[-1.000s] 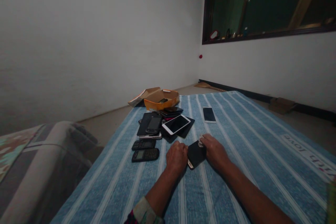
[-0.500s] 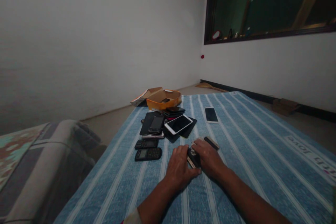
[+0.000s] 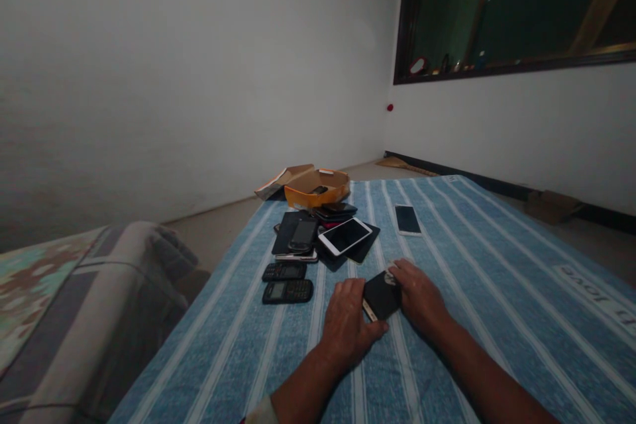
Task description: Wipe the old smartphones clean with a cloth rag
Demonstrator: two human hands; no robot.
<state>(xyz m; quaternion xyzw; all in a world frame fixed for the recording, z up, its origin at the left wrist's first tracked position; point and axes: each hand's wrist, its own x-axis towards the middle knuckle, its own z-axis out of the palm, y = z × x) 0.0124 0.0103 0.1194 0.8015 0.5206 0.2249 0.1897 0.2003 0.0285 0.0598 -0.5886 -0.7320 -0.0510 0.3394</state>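
Blue cloth (image 3: pixel 293 338) lies near white walls (image 3: pixel 223 73), left fingers (image 3: pixel 350 287) and right fingers (image 3: pixel 407 271) gripping a black device (image 3: pixel 381 296).

A dark-framed window (image 3: pixel 527 6) sat in the wall (image 3: pixel 497 122) at two o'clock. Brown cardboard (image 3: pixel 552 205) lay on the floor (image 3: pixel 603 244) at three; a striped blanket (image 3: pixel 114 298) hung at eight.

black phone (image 3: pixel 381 296) — pale-edged, aslant

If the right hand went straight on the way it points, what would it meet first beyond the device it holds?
The right hand would probably meet the flat black item partly under the nearer white phone, though depth is hard to judge.
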